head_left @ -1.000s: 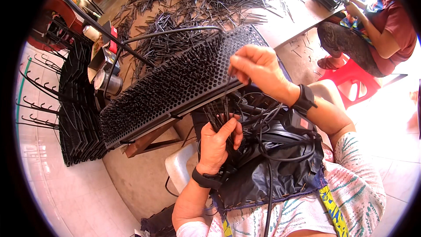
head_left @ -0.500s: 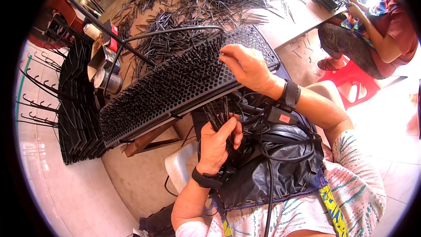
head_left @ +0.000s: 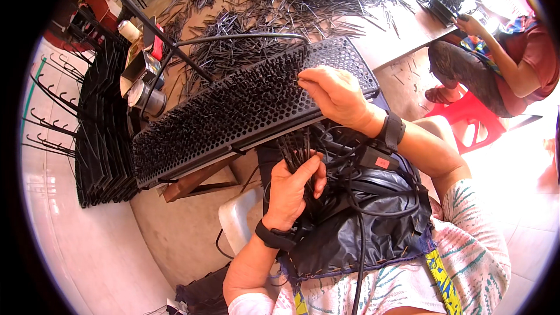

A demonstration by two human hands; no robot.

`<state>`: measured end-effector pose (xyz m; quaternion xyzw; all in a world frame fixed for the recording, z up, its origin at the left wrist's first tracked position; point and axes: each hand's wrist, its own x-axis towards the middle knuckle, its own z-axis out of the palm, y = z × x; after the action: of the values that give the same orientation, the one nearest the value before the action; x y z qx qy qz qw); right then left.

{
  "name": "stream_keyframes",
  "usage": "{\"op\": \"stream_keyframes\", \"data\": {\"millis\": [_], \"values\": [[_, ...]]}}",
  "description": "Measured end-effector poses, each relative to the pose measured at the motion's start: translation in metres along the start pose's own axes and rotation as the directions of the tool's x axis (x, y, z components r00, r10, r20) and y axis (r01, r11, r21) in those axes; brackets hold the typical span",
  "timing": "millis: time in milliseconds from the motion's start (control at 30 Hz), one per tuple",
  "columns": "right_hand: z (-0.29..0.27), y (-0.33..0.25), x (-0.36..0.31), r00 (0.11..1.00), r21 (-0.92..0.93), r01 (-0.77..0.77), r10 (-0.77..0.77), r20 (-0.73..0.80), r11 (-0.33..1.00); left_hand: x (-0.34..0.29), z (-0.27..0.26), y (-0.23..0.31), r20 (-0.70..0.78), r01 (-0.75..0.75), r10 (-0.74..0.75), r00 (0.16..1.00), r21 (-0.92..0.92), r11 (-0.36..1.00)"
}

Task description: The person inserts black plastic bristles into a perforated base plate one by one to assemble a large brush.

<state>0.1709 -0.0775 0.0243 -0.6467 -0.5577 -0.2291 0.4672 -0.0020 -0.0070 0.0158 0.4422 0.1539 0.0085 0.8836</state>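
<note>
A long black perforated tray (head_left: 345, 57) slants across in front of me. Rows of short black strips (head_left: 224, 105) stand upright in most of its holes, while the far right end shows bare holes. Below the tray's near edge, my left hand (head_left: 290, 192) is closed around a bundle of thin black strips (head_left: 296, 147), tips pointing up. My right hand (head_left: 341, 96) hovers over the tray beside the last filled rows, thumb and fingers pinched together. Whatever lies between those fingertips is too small or hidden to make out.
Loose black strips (head_left: 251, 0) are heaped on the table behind the tray. A bent metal rod (head_left: 245, 37) arches over the tray's back. Filled black panels (head_left: 105, 134) stack at left beside a wire spool (head_left: 146, 98). A co-worker (head_left: 513, 64) sits at right on a red stool (head_left: 475, 118).
My right hand has shifted slightly right and down over the tray. My left hand keeps its bundle almost in place. The view has shifted a little, and the co-worker's hand has lowered.
</note>
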Motion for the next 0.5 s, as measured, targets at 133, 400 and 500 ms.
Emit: {"op": "stream_keyframes", "data": {"millis": [133, 400, 500], "values": [[-0.002, -0.004, 0.002, 0.999, -0.078, 0.032, -0.031, 0.020, 0.996, 0.001, 0.000, -0.002, 0.018, -0.023, 0.024, 1.000, -0.017, 1.000], [0.004, 0.003, -0.003, 0.992, -0.066, 0.106, -0.102, 0.071, 0.992, 0.002, -0.002, -0.004, 0.000, 0.008, -0.008, 1.000, 0.038, 0.999], [0.007, 0.011, -0.013, 0.954, -0.097, 0.081, -0.049, 0.296, 0.992, 0.003, -0.001, -0.002, 0.015, 0.003, -0.004, 1.000, 0.085, 0.996]]}}
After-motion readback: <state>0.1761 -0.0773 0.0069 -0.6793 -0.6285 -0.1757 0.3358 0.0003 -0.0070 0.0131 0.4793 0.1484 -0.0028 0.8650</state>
